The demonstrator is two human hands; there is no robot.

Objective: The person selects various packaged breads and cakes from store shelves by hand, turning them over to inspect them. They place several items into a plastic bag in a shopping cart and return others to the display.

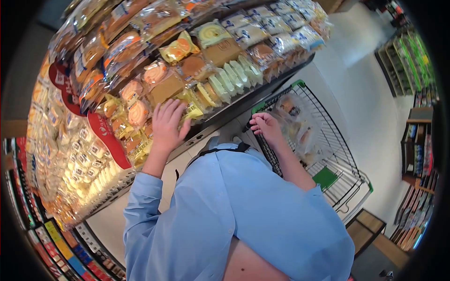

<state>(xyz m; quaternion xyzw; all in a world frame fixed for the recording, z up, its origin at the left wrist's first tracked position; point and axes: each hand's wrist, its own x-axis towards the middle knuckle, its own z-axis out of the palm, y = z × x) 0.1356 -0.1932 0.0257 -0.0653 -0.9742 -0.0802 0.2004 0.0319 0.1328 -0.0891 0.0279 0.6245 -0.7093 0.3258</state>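
Note:
Over the front of a shelf of packaged bread, my left hand (168, 122) reaches out with its fingers spread, holding nothing. It is at a yellow packet (191, 104) and below a brown cardboard box (165, 90); whether it touches either I cannot tell. Pink round pastries in clear wrap (138, 113) lie to its left. My right hand (266, 125) is above the near left edge of a shopping cart (333, 129), its fingers curled. What they hold, if anything, I cannot make out. Bagged items (300, 126) lie in the cart beside that hand.
Pale green wrapped slices (234, 77) stand in a row along the shelf edge. Red curved signs (108, 139) divide the display at the left. Further racks (408, 63) stand across the aisle at the right. A wooden stand (368, 227) is behind the cart.

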